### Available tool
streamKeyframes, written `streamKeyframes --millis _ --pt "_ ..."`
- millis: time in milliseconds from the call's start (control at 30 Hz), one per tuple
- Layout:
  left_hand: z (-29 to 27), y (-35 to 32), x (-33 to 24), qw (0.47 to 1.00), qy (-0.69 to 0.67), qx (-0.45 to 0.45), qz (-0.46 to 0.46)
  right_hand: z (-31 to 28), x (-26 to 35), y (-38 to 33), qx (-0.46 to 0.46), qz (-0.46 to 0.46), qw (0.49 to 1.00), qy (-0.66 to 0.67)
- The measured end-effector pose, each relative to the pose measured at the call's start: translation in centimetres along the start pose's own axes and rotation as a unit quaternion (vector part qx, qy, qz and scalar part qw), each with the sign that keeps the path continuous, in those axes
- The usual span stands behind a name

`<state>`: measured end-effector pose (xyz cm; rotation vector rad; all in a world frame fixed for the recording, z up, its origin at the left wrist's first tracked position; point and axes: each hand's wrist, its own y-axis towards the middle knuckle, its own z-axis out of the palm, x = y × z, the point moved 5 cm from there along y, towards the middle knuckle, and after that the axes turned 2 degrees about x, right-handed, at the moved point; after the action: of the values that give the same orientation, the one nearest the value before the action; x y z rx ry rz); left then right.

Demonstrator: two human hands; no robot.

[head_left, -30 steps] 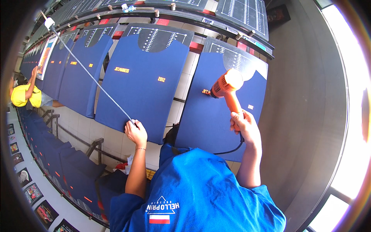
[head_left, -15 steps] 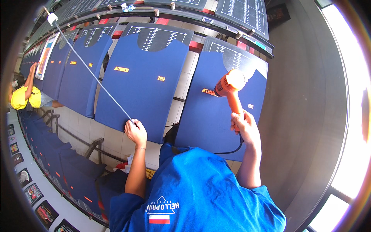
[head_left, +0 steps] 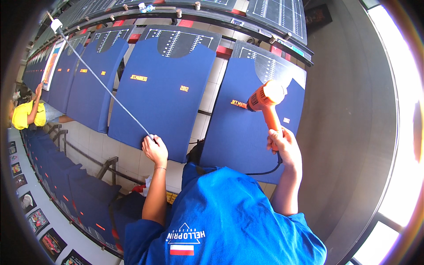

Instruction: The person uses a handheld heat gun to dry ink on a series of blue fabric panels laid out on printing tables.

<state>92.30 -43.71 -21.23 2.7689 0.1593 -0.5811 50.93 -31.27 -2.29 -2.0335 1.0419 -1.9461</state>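
In my right hand (head_left: 285, 143) is the handle of an orange heat gun (head_left: 266, 96). Its nozzle points left, over the orange print on the nearest dark blue shirt (head_left: 247, 137). A black cord (head_left: 269, 171) curves away below the handle. My left hand (head_left: 155, 149) is closed round the lower end of a long, thin grey rod or taut cord (head_left: 106, 86). This runs to the far upper left, ending at a white block (head_left: 56, 25). Under my left hand lies the front edge of a second dark blue shirt (head_left: 154, 106), spread on a dark board.
More shirts (head_left: 95, 92) lie on boards (head_left: 110, 39) in a row leftward. A co-worker in yellow (head_left: 28, 115) holds a framed screen (head_left: 53, 66). A metal rail (head_left: 212, 17) runs behind. Another row of dark shirts (head_left: 88, 185) stands lower left; a grey wall (head_left: 344, 132) is at right.
My right hand and the heat gun have shifted slightly right, and more of the print beside the nozzle shows. My left hand stays in place. The co-worker's arm has moved a little.
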Motion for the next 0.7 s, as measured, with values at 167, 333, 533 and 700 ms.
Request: streamKeyframes --millis 167,333,533,700 --pt "0.1 0.1 0.1 1.0 0.001 0.001 -0.004 0.1 -0.6 0.1 0.007 -0.015 1.0 0.0" --pt "-0.1 0.1 -0.1 1.0 -0.002 0.004 0.001 0.0 -0.5 -0.1 -0.008 -0.009 1.0 0.002" --pt "-0.1 0.1 -0.1 1.0 0.004 0.008 0.01 -0.7 -1.1 0.0 -0.016 -0.011 1.0 0.002" --pt "-0.2 0.0 -0.2 1.0 -0.005 0.004 0.007 -1.0 -1.1 -0.1 -0.024 -0.009 1.0 0.012"
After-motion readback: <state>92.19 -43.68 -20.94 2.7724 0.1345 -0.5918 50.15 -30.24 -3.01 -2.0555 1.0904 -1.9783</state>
